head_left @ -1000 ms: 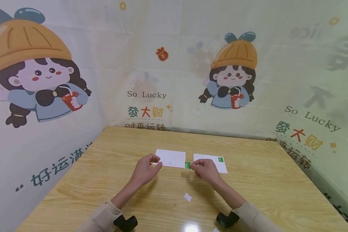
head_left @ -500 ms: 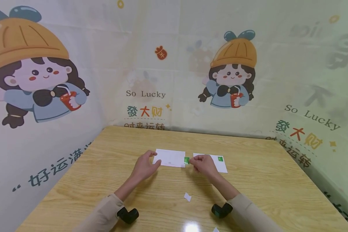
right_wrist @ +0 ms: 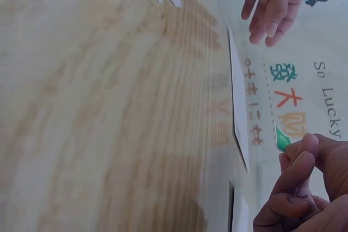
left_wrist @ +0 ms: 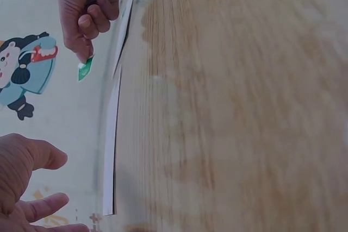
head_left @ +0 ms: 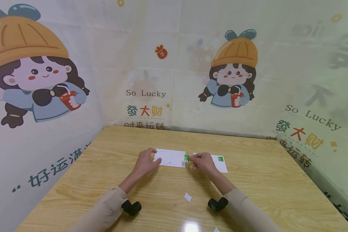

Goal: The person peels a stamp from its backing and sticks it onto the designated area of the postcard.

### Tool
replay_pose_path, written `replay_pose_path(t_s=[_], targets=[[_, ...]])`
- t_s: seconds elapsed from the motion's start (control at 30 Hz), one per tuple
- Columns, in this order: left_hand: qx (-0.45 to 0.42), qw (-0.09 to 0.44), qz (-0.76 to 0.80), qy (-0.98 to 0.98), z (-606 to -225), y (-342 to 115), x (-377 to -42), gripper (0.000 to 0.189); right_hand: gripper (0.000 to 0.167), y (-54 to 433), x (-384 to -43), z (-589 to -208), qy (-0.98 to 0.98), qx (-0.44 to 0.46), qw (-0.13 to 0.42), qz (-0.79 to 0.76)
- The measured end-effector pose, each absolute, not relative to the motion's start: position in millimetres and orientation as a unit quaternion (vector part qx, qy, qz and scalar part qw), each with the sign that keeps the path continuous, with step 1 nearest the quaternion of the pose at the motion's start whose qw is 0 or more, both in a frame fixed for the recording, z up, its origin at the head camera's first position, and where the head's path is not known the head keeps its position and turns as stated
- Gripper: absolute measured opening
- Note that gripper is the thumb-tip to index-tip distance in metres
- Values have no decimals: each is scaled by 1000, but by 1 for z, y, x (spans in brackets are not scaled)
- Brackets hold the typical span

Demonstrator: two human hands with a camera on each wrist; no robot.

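Between thumb and fingertips, my right hand pinches a small green postage stamp, seen edge-tilted in the right wrist view as a green stamp. In the head view it overlaps the right edge of the left white envelope. My left hand is beside that envelope's left end, thumb and fingers spread; the left wrist view shows nothing in its grasp. Partly hidden behind my right hand lies a second white envelope, bearing a green stamp at its upper right corner.
A torn white paper scrap lies on the wooden table nearer to me, and another scrap shows at the bottom edge. Behind the table hangs a printed cartoon backdrop.
My right hand has carried the stamp slightly forward, from the envelope's lower right corner up along its right edge. My left hand has shifted a little forward along the left end.
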State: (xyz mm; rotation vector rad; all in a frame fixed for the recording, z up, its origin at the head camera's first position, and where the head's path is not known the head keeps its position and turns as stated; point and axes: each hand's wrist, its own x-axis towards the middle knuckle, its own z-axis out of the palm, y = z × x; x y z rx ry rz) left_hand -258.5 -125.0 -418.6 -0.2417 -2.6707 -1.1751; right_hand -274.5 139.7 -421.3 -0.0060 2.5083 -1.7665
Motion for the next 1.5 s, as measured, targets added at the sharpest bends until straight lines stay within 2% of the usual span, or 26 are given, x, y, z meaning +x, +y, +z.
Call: replay_pose_path(t_s=[1.1, 1.5], targets=[[-68, 72, -336, -937, -424, -124, -278, 44, 19, 123, -302, -424, 838, 28, 30, -544], [-70, 75, -323, -941, -428, -124, -279, 41, 18, 119, -310, -424, 850, 35, 27, -525]])
